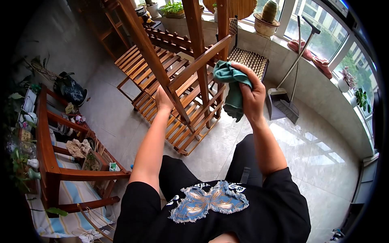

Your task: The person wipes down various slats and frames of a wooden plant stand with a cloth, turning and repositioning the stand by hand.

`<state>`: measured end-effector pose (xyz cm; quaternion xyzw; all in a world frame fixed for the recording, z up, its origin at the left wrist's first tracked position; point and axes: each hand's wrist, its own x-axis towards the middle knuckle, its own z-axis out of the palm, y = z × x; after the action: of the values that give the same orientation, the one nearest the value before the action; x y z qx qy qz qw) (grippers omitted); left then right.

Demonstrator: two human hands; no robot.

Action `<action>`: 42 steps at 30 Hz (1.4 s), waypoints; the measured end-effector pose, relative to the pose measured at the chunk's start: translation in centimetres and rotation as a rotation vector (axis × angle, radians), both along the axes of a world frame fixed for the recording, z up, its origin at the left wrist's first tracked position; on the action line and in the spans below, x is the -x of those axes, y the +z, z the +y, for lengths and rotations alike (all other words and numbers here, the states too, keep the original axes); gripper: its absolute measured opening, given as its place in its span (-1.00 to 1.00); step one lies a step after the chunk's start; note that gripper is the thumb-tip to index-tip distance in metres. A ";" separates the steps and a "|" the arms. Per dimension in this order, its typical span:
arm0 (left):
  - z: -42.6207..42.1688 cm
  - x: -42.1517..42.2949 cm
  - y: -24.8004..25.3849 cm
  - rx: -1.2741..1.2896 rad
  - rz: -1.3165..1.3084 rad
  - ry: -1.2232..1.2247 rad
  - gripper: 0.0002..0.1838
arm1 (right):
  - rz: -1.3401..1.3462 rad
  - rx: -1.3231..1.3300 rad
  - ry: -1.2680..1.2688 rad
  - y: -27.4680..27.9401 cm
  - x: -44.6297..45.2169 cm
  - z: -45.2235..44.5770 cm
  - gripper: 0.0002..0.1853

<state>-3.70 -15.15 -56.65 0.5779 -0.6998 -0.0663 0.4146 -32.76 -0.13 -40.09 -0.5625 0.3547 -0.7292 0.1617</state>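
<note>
A brown wooden slatted rack stands in front of me, with upright posts and tiers of slats. My left hand is at its near left post, closed around the wood; its fingertips are hidden there. In my right hand is a bunched green cloth, gripped between thumb and fingers. The cloth's lower end hangs down beside the rack's right posts, near the upper crossbar.
On the left stands a wooden frame with plants and a rough stone. A broom and dustpan lean at the right wall. A woven chair is behind the rack. Potted cactus and pink slippers sit on the sill.
</note>
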 end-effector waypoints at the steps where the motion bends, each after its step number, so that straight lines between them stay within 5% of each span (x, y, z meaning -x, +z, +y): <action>1: 0.2 0.1 0.2 0.024 -0.013 0.003 -0.73 | -0.014 0.109 -0.034 1.9 0.8 -1.2 -0.56; 6: 1.2 0.5 1.2 -0.021 -0.077 0.040 -0.73 | 0.468 0.618 -0.584 11.8 2.5 -8.9 -0.41; 7: 0.7 0.4 0.5 -0.013 -0.023 0.046 -0.73 | 0.518 0.542 -0.610 13.0 1.6 -9.1 -0.53; 10: 0.5 0.4 0.2 0.039 0.038 0.030 -0.74 | 0.597 0.391 -0.601 10.9 1.2 -13.3 -0.27; 19: 2.4 1.4 3.2 -0.138 0.047 0.018 -0.74 | 0.809 -0.159 -0.551 2.0 1.0 -6.9 -0.33; 21: 2.3 1.2 2.7 0.045 0.107 -0.029 -0.72 | 0.593 -0.105 -0.330 2.9 1.9 -6.8 -0.41; 22: 2.3 1.1 2.7 0.046 0.111 -0.022 -0.72 | 0.294 -0.430 -0.111 6.6 1.4 -4.7 -0.48; 26: 2.2 1.2 3.3 0.014 0.029 -0.044 -0.74 | 0.305 0.350 -0.157 12.9 -0.3 -4.8 -0.46; 29: 2.0 1.1 2.9 0.063 0.016 -0.055 -0.75 | 0.545 0.651 -0.392 16.0 -3.0 -6.2 -0.40; 36: 3.2 1.6 4.7 -0.107 0.063 -0.075 -0.68 | 0.855 0.015 -0.434 4.1 -5.4 -3.3 -0.21; 38: 3.0 1.5 4.0 -0.088 0.048 -0.066 -0.69 | 0.848 -0.045 -0.330 3.2 -4.5 -2.0 -0.30; 40: 2.3 1.4 3.8 -0.064 0.026 -0.062 -0.70 | 0.325 -0.225 0.060 6.3 -3.9 -1.0 -0.39; 42: 2.2 1.3 3.3 -0.067 0.036 -0.072 -0.71 | 0.084 0.039 0.263 10.3 -5.1 0.1 -0.45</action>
<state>-5.05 -12.92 -53.36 0.5647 -0.7099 -0.1148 0.4050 -27.65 -0.07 -29.84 -0.6372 0.2700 -0.6843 0.2299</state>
